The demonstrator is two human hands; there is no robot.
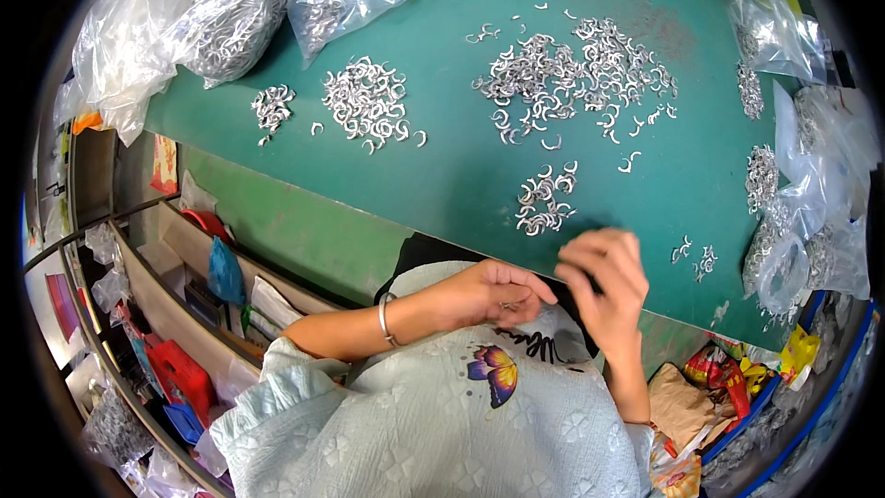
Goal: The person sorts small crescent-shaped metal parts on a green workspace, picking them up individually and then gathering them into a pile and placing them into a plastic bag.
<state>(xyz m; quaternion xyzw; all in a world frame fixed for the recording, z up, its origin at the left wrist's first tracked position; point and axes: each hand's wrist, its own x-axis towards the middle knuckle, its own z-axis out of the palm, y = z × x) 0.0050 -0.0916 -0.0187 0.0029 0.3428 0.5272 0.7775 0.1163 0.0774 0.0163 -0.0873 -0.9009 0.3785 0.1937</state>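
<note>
My left hand [505, 293], with a bangle [385, 321] at its wrist, is in front of my body near the table's front edge. Its fingers are curled in, and a small dark bit shows at the fingertips, too small to name. To its right, my right hand [607, 278] is raised over the edge, slightly blurred, with bent fingers apart and nothing visible between them. Just beyond lies a small pile of curved, C-shaped silvery metal pieces [546, 198]. Farther back spreads a larger heap of such pieces [544, 74]. Another pile [366, 103] and a small cluster [273, 109] lie to the left.
Clear plastic bags of metal pieces stand at the far left [230, 28] and along the right [830, 148]. A few pieces [705, 263] lie near the right front of the green table [424, 175]. Below left are shelves with a red container [180, 378].
</note>
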